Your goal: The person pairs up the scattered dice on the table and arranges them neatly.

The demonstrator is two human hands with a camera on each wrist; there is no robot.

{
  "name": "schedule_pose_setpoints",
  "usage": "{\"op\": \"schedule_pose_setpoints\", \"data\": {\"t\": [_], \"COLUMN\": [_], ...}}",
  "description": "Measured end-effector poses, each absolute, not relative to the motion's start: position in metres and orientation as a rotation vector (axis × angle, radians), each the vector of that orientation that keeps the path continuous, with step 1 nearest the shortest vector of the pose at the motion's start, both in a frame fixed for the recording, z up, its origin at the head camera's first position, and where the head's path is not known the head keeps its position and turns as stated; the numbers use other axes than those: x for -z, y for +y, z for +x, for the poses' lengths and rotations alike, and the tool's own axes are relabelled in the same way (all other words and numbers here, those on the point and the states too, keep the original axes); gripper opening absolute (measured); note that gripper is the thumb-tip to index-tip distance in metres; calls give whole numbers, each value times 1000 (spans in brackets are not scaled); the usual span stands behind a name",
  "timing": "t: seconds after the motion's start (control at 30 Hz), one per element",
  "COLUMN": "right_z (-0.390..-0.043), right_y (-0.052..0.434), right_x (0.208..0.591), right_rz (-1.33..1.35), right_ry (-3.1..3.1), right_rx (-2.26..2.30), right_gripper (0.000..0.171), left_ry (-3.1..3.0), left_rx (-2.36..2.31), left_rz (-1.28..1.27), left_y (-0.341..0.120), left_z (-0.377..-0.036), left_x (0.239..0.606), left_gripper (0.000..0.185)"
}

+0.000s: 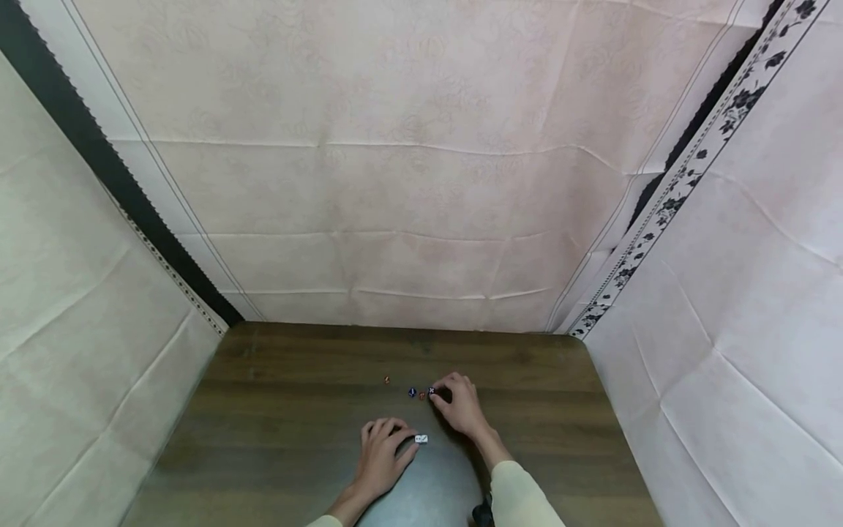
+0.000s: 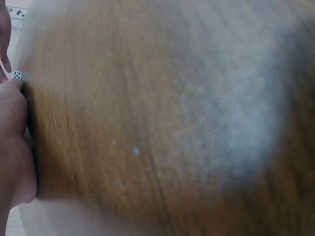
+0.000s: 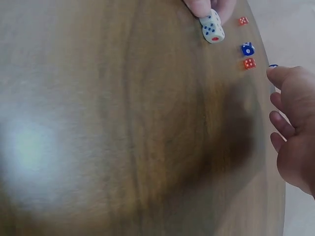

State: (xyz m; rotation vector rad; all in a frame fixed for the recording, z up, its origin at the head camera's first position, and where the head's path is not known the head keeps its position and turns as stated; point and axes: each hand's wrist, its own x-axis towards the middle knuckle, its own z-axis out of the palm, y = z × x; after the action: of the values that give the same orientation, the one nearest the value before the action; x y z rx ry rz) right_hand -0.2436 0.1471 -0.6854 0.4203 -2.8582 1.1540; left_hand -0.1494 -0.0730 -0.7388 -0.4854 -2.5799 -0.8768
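Head view: right grip [image 1: 459, 404] pinches a blue die [image 1: 431, 391], left grip [image 1: 383, 454] two white dice [image 1: 422, 439].

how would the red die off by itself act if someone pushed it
The lone red die would probably slide more than roll, given its flat faces. It's likely light too, looking smaller than the white dice.

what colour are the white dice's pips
Blue, one red; white dice show best in right wrist view.
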Motion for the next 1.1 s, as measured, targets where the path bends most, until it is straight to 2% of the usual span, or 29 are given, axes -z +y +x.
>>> {"op": "schedule_pose_setpoints", "data": {"t": [0.33,0.5,1.1], "right_z": [-219,-209,-196], "right_y": [147,145,143], "right_x": [690,692,702], "right_rz": [552,592,641], "right_ry": [-2837,-2847,-2795], "right_rx": [-1124,-1051,-898], "right_gripper": [13,13,12], "left_ry": [-2591,-2633,-2663], "left_rx": [898,894,898], "left_rz": [-479,-460,-453], "left_y": [-74,-74,-73], "left_z": [-152,-151,-149], "left_x": [751,745,738], "left_gripper": [19,20,18]}}
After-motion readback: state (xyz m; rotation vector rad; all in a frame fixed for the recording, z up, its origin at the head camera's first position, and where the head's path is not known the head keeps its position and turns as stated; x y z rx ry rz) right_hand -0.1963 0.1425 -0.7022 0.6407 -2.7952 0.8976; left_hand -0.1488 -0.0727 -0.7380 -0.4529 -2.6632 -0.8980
